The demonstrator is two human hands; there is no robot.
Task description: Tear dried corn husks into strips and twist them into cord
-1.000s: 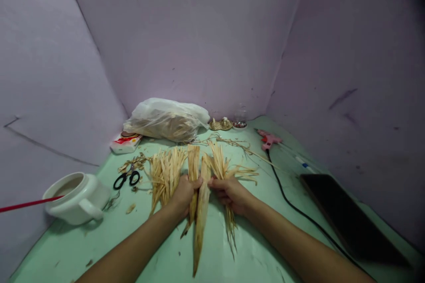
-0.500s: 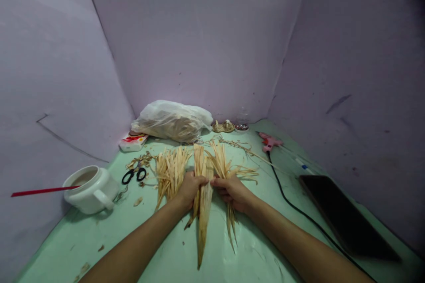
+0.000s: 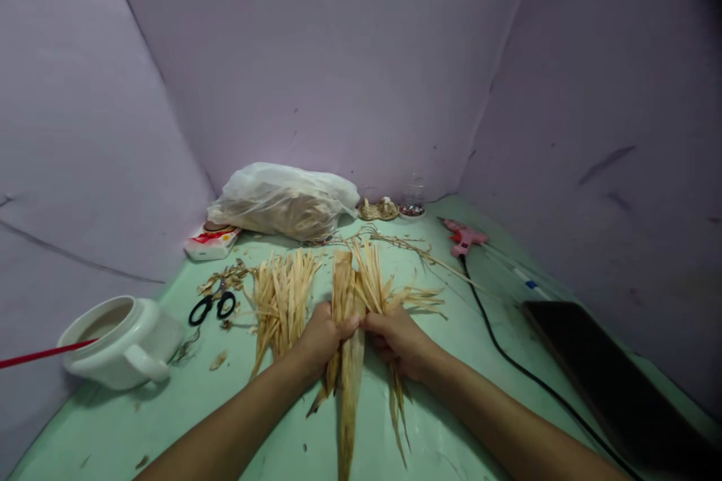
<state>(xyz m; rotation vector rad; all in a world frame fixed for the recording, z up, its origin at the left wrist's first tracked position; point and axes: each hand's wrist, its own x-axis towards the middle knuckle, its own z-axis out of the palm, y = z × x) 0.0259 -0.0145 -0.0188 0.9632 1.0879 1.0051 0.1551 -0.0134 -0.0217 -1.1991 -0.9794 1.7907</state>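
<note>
My left hand (image 3: 324, 334) is closed, thumb on top, around flat dried leaf strips (image 3: 342, 282) that stand upright between my hands. My right hand (image 3: 398, 338) pinches the edge of a wide dried leaf (image 3: 352, 391) whose tip hangs toward me; both thumbs nearly meet on it. A bunch of thin split leaf strips (image 3: 372, 278) also runs through my right fingers, fanning out above and below. Left of my left hand lies a pile of narrow dried strips (image 3: 285, 297) on the green table.
Scissors (image 3: 211, 307) with black handles lie left, near a white mug (image 3: 124, 342) with a red stick. At the back sit a plastic bag (image 3: 285, 203), a tissue pack (image 3: 213, 242) and a woven piece (image 3: 377, 209). Right are a pink glue gun (image 3: 463, 235) and a dark tablet-like slab (image 3: 614, 383).
The view has tilted down and come nearer. My thumbs have drawn closer together on the wide leaf; both hands keep their hold.
</note>
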